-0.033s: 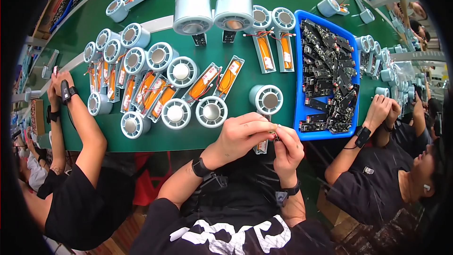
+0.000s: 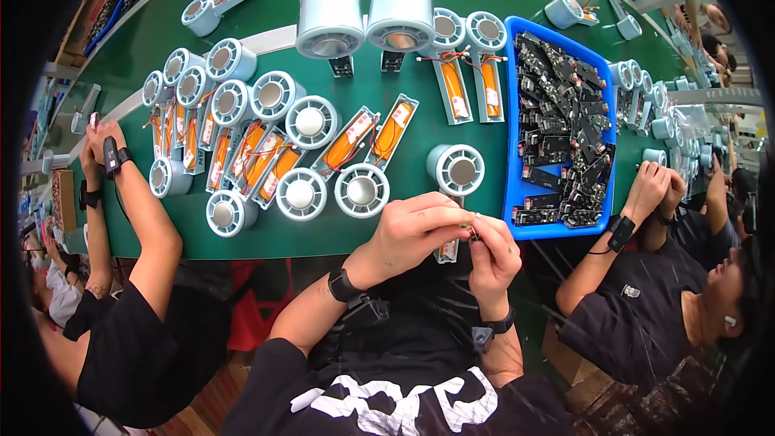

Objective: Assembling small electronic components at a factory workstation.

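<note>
My left hand (image 2: pixel 416 234) and my right hand (image 2: pixel 494 262) meet at the fingertips near the table's front edge. Both are closed in a pinch around a small dark piece (image 2: pixel 474 235), too covered by fingers to name. Just beyond them lies a pale blue fan-like unit (image 2: pixel 455 169) with a round ribbed head and a silver centre. Its handle (image 2: pixel 446 253) runs toward me, partly hidden under my hands. To the right stands a blue tray (image 2: pixel 510 129) filled with small black circuit boards (image 2: pixel 557 113).
Several similar units (image 2: pixel 308 123) with orange batteries (image 2: pixel 347 144) and red wires cover the green table (image 2: pixel 387 234) at left. Two larger units (image 2: pixel 331 20) stand at the back, beside two more (image 2: pixel 456 89). Co-workers' arms (image 2: pixel 149 202) (image 2: pixel 626 218) rest on both sides.
</note>
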### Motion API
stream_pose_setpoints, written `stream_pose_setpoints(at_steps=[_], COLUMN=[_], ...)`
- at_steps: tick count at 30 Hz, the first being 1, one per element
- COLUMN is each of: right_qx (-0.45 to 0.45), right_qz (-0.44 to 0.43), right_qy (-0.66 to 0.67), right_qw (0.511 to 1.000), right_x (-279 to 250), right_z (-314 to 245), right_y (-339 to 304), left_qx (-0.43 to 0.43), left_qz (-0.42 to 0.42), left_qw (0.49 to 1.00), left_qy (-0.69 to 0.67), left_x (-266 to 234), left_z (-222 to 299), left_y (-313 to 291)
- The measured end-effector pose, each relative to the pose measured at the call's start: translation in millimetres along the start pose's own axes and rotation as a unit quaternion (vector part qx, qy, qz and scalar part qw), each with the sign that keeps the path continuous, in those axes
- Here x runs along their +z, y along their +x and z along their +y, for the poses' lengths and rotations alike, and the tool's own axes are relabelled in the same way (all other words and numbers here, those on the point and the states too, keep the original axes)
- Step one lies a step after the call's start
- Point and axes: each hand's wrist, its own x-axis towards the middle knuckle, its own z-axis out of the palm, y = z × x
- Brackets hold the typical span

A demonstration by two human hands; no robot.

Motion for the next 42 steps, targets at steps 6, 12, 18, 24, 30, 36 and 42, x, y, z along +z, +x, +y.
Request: stream_pose_setpoints(at_steps=[6,12,18,24,30,36,42], right_qx=[-0.002,0.012,-0.062,0.073,0.132,0.197,0.213], right_qz=[-0.007,-0.041,-0.048,-0.005,0.0,0.028,0.027], right_qy=[0.011,0.015,-0.078,-0.035,0.025,0.128,0.241], right_qw=[1.0,0.999,0.994,0.997,0.991,0.972,0.946], right_x=[-3,-8,-13,-20,-23,-13,-19], right_z=[-3,-14,-31,-25,-12,-16,-15], right_y=[-1,7,39,49,20,10,11], left_qx=[0.018,0.02,0.008,0.103,0.12,0.151,0.164], left_qz=[-0.016,-0.01,0.088,0.002,-0.008,-0.027,-0.042], left_qw=[1.0,1.0,0.991,0.952,0.938,0.921,0.919], left_qy=[-0.019,-0.02,0.1,0.29,0.325,0.358,0.357], left_x=[-3,-4,-1,14,16,16,15], left_z=[-3,-2,13,11,5,1,5], left_y=[1,4,-13,0,7,6,11])
